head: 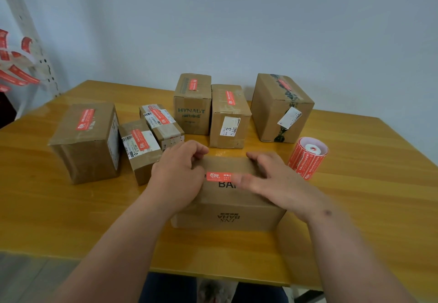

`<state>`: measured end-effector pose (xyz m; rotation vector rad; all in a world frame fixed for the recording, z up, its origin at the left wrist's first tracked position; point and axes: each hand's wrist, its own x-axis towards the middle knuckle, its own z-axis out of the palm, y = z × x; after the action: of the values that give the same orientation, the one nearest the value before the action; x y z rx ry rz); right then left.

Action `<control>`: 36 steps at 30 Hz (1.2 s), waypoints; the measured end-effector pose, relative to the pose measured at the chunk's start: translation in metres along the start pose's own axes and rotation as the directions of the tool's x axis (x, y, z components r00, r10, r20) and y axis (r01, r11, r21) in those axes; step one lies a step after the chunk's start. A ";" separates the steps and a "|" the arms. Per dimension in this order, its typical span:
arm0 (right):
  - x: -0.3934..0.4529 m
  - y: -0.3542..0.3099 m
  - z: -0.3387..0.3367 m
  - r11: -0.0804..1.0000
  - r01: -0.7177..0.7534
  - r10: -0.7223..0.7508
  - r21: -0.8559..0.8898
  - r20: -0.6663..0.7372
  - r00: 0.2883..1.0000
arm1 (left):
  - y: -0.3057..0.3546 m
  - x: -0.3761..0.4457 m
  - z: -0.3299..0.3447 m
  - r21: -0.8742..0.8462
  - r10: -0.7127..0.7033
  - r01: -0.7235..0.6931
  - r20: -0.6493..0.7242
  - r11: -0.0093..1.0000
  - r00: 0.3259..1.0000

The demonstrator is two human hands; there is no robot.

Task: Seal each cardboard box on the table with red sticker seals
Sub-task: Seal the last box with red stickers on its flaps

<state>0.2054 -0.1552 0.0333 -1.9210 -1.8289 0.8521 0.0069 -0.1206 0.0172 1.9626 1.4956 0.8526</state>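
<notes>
1. The nearest cardboard box (pixel 233 198) lies on the yellow wooden table (pixel 355 208), close to the front edge, and I take this box as the landmark for all places.
2. A red sticker seal (pixel 217 176) lies across the top of this box; its left part is visible, its right part is under the right thumb.
3. The left hand (pixel 177 174) rests on the left top edge of the box, with the fingers curled over the far corner, so it holds the box.
4. The right hand (pixel 272 179) lies on the right part of the top; the fingers are spread and rather straight, and the thumb presses on the seal. This hand is blurred.
5. The two hands are apart, with the seal between them.
6. Just to the right of the box stands a roll of red stickers (pixel 307 158), upright on the table.
7. Behind the box stand three taller boxes (pixel 228 117) in a row, each with a red seal on top.
8. To the left and behind are two small boxes (pixel 142 151), and farther left a bigger box (pixel 86 141), all with red seals.
9. Far to the left, beyond the table, red sticker strips (pixel 16 72) hang on a white metal rack (pixel 30 32).
</notes>
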 end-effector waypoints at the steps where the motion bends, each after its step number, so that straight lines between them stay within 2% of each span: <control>1: -0.001 0.002 -0.003 0.998 0.006 -0.001 -0.060 0.084 0.996 | 0.000 0.000 0.000 0.004 0.016 -0.016 -0.009 1.000 1.000; 4: -0.008 0.006 -0.013 0.977 0.062 -0.005 -0.204 0.267 0.964 | 0.000 -0.001 -0.002 0.019 0.049 -0.049 -0.005 0.999 0.999; 6: -0.013 0.006 -0.016 0.959 0.100 -0.019 -0.265 0.293 0.956 | 0.003 -0.002 -0.006 0.008 0.049 -0.049 0.028 0.999 0.998; 8: -0.015 0.006 -0.016 0.962 0.112 -0.045 -0.251 0.261 0.964 | 0.004 -0.003 -0.010 -0.051 0.034 -0.032 0.035 0.998 0.999; 10: -0.017 0.006 -0.016 0.984 0.089 -0.056 -0.154 0.207 0.977 | 0.004 -0.004 -0.013 -0.131 0.026 -0.028 -0.020 0.991 0.999; 14: -0.024 0.010 -0.023 0.984 0.071 -0.086 0.164 0.082 0.993 | 0.011 -0.007 -0.014 -0.231 -0.018 -0.030 -0.204 0.972 0.979; 16: -0.027 0.011 -0.031 0.928 0.096 -0.105 0.359 0.005 0.994 | 0.018 -0.008 -0.015 -0.258 0.015 -0.091 -0.283 0.962 0.959; 19: -0.023 0.011 -0.040 0.774 0.157 -0.080 0.613 -0.151 0.985 | 0.026 -0.005 -0.015 -0.294 0.071 -0.184 -0.357 0.938 0.931; 22: -0.009 0.010 -0.042 0.642 0.166 0.031 0.749 -0.242 0.970 | 0.032 0.003 -0.009 -0.296 0.088 -0.171 -0.275 0.940 0.957; 27: 0.025 0.008 -0.048 0.598 0.154 0.181 0.786 -0.320 0.930 | 0.048 0.025 0.003 -0.077 0.167 -0.179 -0.136 0.981 0.977; 31: 0.049 0.009 -0.058 0.665 0.123 0.230 0.737 -0.359 0.905 | 0.052 0.058 0.011 0.041 0.210 -0.209 -0.027 0.977 0.977; 34: 0.063 0.012 -0.060 0.764 0.068 0.266 0.641 -0.410 0.872 | 0.054 0.082 0.020 0.138 0.202 -0.209 0.058 0.968 0.978; 36: 0.069 0.016 -0.062 0.848 0.045 0.264 0.528 -0.494 0.828 | 0.057 0.097 0.026 0.217 0.193 -0.215 0.119 0.952 0.974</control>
<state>0.2555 -0.0795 0.0575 -1.6839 -1.0111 0.6401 0.0809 -0.0423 0.0578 2.3258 1.4034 0.6805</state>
